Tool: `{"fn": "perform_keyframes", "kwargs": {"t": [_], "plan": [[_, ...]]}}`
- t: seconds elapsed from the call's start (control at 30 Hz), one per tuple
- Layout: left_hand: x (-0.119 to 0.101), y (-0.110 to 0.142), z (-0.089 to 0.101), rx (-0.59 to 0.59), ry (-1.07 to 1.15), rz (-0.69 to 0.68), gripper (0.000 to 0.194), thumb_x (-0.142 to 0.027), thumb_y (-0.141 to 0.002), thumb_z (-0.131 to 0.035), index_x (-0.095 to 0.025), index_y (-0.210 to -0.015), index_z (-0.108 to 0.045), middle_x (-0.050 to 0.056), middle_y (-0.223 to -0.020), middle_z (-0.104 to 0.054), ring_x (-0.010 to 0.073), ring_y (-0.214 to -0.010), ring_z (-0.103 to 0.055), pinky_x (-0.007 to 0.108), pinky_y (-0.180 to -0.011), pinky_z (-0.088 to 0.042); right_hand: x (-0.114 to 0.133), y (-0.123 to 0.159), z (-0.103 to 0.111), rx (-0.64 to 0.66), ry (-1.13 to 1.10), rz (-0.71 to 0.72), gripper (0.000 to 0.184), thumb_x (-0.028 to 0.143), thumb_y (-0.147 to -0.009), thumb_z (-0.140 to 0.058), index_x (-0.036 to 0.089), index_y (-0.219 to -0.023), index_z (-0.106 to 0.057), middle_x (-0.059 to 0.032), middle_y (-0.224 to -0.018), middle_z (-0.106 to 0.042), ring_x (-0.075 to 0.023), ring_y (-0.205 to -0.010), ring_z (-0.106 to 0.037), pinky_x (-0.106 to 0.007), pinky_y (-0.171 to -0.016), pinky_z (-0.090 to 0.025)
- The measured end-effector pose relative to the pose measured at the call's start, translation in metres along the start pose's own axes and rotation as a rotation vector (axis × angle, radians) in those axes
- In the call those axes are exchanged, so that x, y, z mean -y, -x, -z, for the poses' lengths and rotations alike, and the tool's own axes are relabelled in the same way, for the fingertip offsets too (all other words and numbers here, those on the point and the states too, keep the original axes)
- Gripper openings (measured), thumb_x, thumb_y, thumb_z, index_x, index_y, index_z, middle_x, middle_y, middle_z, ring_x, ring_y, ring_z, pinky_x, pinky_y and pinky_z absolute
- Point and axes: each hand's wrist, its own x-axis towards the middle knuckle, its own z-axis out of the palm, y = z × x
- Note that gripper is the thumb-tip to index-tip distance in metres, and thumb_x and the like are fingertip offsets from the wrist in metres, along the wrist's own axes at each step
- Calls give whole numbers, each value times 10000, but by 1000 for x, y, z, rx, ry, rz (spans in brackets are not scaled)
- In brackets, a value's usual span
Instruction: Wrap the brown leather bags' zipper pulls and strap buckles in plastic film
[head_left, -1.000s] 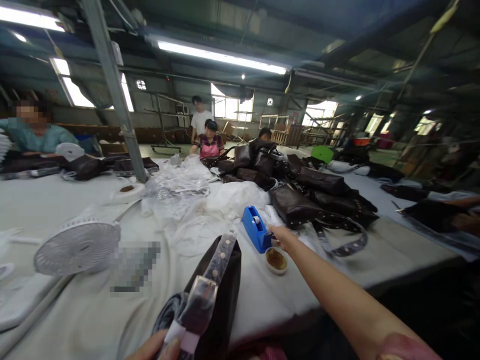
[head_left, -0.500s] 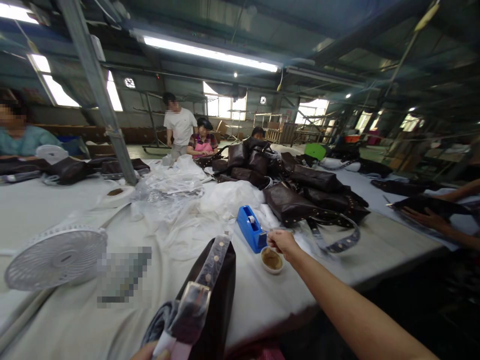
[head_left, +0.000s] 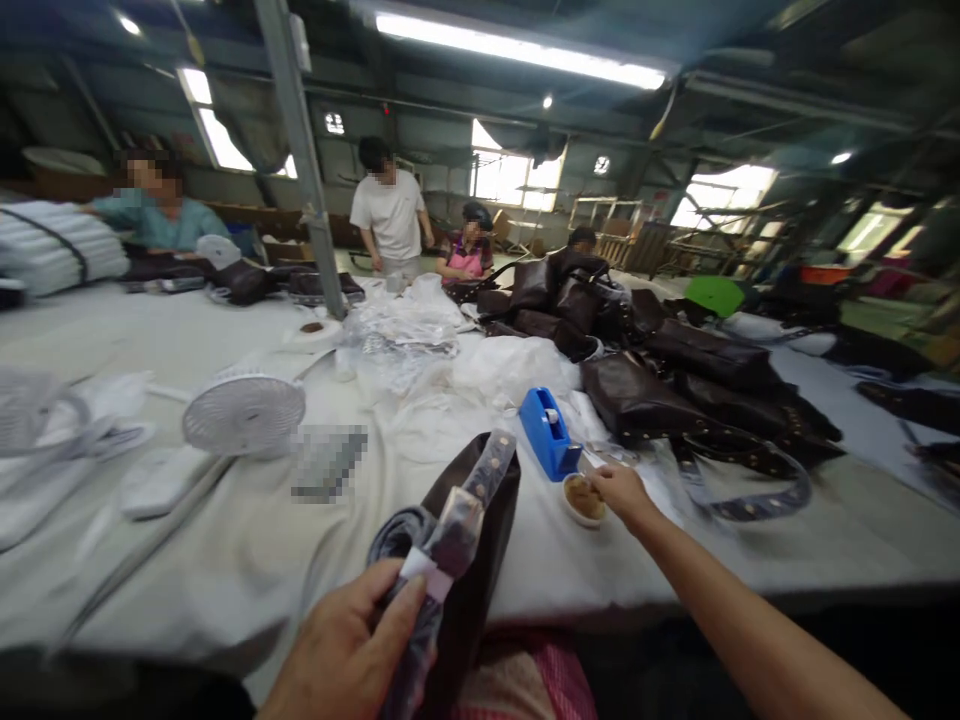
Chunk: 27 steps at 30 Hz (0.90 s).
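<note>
My left hand (head_left: 356, 630) is closed on the bag strap (head_left: 442, 545), thumb on a white band (head_left: 426, 573) wrapped round it. The strap is rolled up, covered in clear film, with a gold buckle (head_left: 461, 515) and studs. Beneath it lies the dark brown leather bag (head_left: 480, 590), reaching over the table edge. My right hand (head_left: 622, 492) is pinched beside the blue tape dispenser (head_left: 546, 435), just above the rim of a small bowl (head_left: 583, 500) with brown contents. What its fingertips hold is too small to make out.
Dark bags (head_left: 637, 395) are heaped at the back right, beside crumpled clear plastic (head_left: 405, 330). A white fan (head_left: 244, 412) stands on the left of the cloth-covered table (head_left: 660, 560). A metal post (head_left: 304, 170) rises behind. Several people are across the table.
My view has turned left, so things sit further right. More of my left hand shows on the strap. My right hand stays beside the dispenser and bowl.
</note>
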Motion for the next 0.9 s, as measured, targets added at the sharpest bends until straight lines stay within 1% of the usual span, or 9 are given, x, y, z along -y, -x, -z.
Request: {"fn": "perform_keyframes", "kwargs": {"t": [0.07,0.13,0.2,0.23,0.3,0.37,0.43,0.57,0.9], "plan": [[-5,1,3,2,-83,-65,455,-618,-928,-446,-215,-855,-644,4,-610,-663,172,-517,-622,238,-482,-462,24,25,-2,136,-69,24,307,385,-924,-616,116,-792,-679,-17,-650,-643,-126,-532,-558,-252,-503,-448],[-9,1,6,-37,-185,-171,398,-537,-963,-444,-219,-861,-661,9,-667,-684,173,-603,-636,247,-558,-452,59,59,-3,271,-185,93,308,448,-906,-613,153,-861,-690,-5,-698,-671,-118,-559,-561,-237,-520,-440],[-11,1,7,-89,-279,-272,359,-478,-987,-430,-227,-891,-669,20,-749,-710,186,-702,-648,262,-624,-435,100,96,-4,479,-452,181,321,476,-854,-674,159,-806,-687,-8,-680,-663,-117,-578,-552,-233,-533,-427],[-11,1,6,-104,-317,-305,353,-463,-996,-416,-229,-908,-666,28,-786,-718,194,-735,-651,271,-640,-425,120,114,-6,551,-504,202,318,471,-831,-702,159,-770,-689,-8,-666,-658,-116,-582,-551,-233,-548,-432],[-10,2,5,-114,-386,-342,358,-455,-1008,-387,-225,-916,-646,44,-806,-720,206,-738,-654,287,-635,-403,152,144,-12,660,-555,176,331,468,-795,-734,156,-699,-681,1,-598,-635,-103,-534,-524,-225,-522,-413],[-9,4,3,-134,-458,-368,363,-450,-1013,-367,-218,-892,-619,58,-777,-712,220,-710,-659,303,-615,-377,171,162,-22,694,-566,108,358,485,-765,-749,149,-666,-675,9,-559,-615,-88,-493,-493,-214,-492,-385],[-7,5,3,-165,-527,-392,345,-427,-1014,-365,-213,-880,-600,70,-751,-708,235,-694,-666,316,-597,-351,178,170,-33,676,-563,45,386,507,-731,-765,141,-648,-670,15,-536,-600,-77,-468,-468,-206,-469,-355],[-4,7,4,-210,-606,-410,286,-350,-1012,-368,-209,-909,-595,81,-779,-723,261,-728,-687,331,-603,-357,176,171,-46,622,-571,-23,435,552,-674,-795,138,-624,-669,17,-511,-590,-68,-448,-442,-204,-447,-324],[-3,11,5,-214,-637,-385,262,-330,-1007,-377,-213,-919,-594,80,-802,-728,278,-759,-706,347,-621,-429,177,178,-52,564,-565,-110,520,617,-589,-832,140,-591,-625,16,-488,-580,-54,-412,-416,-202,-418,-275]]}}
